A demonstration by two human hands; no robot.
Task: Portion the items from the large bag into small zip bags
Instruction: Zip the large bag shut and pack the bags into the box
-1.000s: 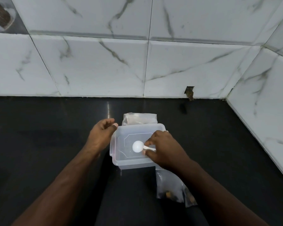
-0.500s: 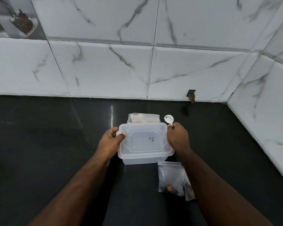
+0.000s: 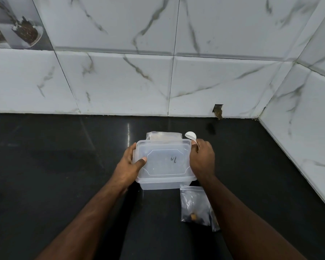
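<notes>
Centrally, the lidded clear plastic box [image 3: 164, 163] sat on the black bench [image 3: 54, 175], held at both ends. The left hand [image 3: 130, 166] curled round its left edge, thumb on the lid; the right hand [image 3: 202, 159] gripped the right edge, pinching a white scoop [image 3: 191, 136]. Small zip bags [image 3: 195, 205] lay just beside its near right corner, another bag [image 3: 163, 135] behind it.

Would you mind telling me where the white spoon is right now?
In the head view, the white spoon is in the right hand, its bowl sticking up past the far right corner of the clear plastic box, beside the bag behind it.
</notes>
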